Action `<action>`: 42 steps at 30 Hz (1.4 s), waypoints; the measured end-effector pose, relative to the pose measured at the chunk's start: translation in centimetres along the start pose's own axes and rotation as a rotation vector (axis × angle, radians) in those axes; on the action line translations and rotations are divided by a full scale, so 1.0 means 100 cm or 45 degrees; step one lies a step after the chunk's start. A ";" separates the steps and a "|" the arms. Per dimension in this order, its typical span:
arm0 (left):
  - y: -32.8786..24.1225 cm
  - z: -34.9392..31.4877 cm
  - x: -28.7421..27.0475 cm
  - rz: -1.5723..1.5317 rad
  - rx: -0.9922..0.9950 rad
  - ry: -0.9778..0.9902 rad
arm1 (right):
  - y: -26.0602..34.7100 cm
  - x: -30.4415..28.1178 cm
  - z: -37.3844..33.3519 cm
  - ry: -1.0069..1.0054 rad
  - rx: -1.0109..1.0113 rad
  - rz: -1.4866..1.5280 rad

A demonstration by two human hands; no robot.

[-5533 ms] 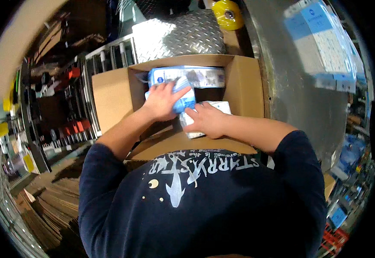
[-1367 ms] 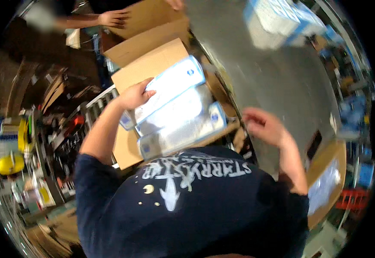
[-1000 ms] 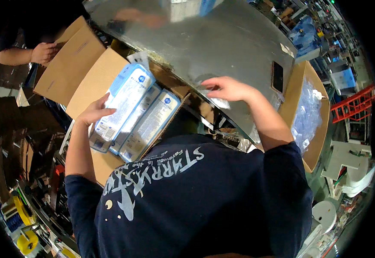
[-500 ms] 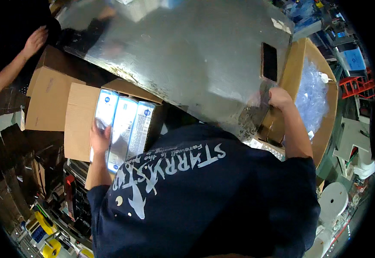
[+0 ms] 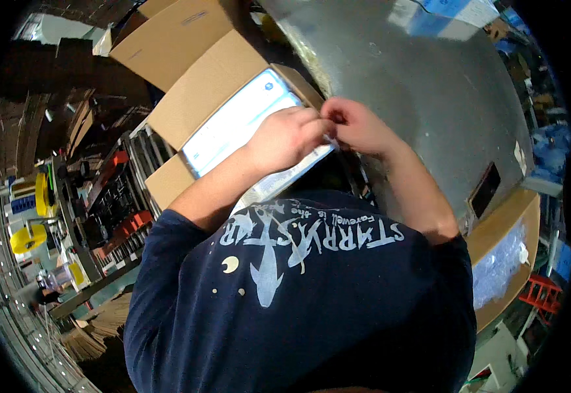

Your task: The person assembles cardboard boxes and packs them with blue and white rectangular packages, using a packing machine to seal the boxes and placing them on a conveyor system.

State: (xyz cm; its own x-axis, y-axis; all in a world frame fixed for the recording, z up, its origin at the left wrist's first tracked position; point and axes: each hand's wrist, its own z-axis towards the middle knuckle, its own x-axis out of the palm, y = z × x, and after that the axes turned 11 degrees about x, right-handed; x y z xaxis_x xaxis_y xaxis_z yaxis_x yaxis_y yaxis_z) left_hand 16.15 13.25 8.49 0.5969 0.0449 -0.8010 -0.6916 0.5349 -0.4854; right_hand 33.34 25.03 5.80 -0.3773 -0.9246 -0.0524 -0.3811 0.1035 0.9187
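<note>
An open cardboard carton [image 5: 208, 93] stands at the table's left edge, its flaps folded outward. White-and-blue boxes [image 5: 233, 126] lie packed side by side in it. Over the carton's right end, my left hand [image 5: 291, 136] is closed, its fingers curled down at the boxes. My right hand [image 5: 364, 130] meets it there, thumb and fingers pinched together. What lies between the fingers is too small or hidden to make out. My left forearm and hand cover part of the boxes.
A grey metal table [image 5: 423, 98] spreads to the right, with a dark phone [image 5: 484, 190] near its right edge. Beside it stands a carton of clear plastic bags [image 5: 501, 268]. White-and-blue packages [image 5: 452, 14] lie at the far side. Yellow rolls [image 5: 29, 238] are at the left.
The view has turned toward the carton. My right hand has left the table's right edge and come to my left hand, which has shifted to the right end of the boxes.
</note>
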 end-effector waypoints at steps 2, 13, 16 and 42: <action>0.007 -0.024 -0.014 -0.072 -0.201 -0.152 | 0.016 0.018 0.022 0.058 0.096 0.235; 0.136 -0.193 -0.027 -0.006 -1.034 0.074 | -0.125 0.041 0.077 -0.572 0.202 -0.203; 0.173 -0.203 -0.034 -0.282 -0.770 0.225 | -0.087 0.085 0.080 -0.454 0.205 0.348; 0.098 -0.281 -0.041 0.421 -1.103 0.109 | -0.071 0.036 0.198 -0.210 0.213 -0.137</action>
State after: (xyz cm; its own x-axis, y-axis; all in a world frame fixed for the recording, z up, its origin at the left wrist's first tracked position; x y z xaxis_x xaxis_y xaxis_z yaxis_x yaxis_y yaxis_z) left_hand -4.46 -5.39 -2.79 0.3070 0.0019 -0.9517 -0.9041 -0.3118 -0.2922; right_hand 18.01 28.24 -8.70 -0.4543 -0.8628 -0.2219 -0.5554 0.0796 0.8278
